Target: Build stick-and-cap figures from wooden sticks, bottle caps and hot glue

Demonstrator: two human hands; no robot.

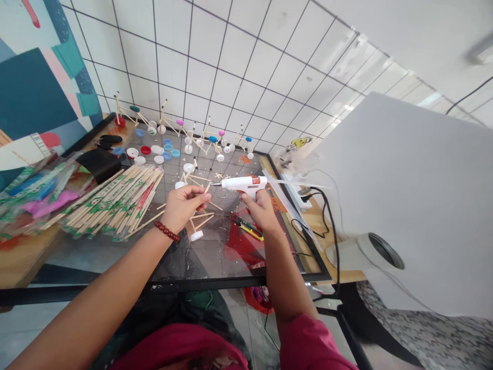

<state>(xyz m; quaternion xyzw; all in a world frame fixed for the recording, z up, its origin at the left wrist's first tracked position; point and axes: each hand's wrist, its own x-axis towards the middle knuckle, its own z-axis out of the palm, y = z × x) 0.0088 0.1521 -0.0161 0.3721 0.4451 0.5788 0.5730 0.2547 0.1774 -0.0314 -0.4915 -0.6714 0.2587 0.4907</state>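
Observation:
My right hand (260, 206) is wrapped round the handle of a white glue gun (241, 183), whose nozzle points left. A clear glue stick (296, 183) sticks out of its back end. Between the thumb and fingers of my left hand (187, 203) a short wooden stick (207, 188) is pinched, its upper end close to the nozzle; whether they touch I cannot tell. Under and around my left hand lie pieces joined from sticks and white bottle caps, one cap (196, 235) nearest me. A yellow and black cutter (248, 228) rests below the glue gun.
Packaged chopsticks (111, 200) are heaped at the left beside plastic wrappers (42, 195). Loose bottle caps (145, 150) and several small stick-and-cap models (213, 144) stand toward the tiled wall. A power strip (298, 194) with a black cord and a white cylinder (365, 252) are at the right.

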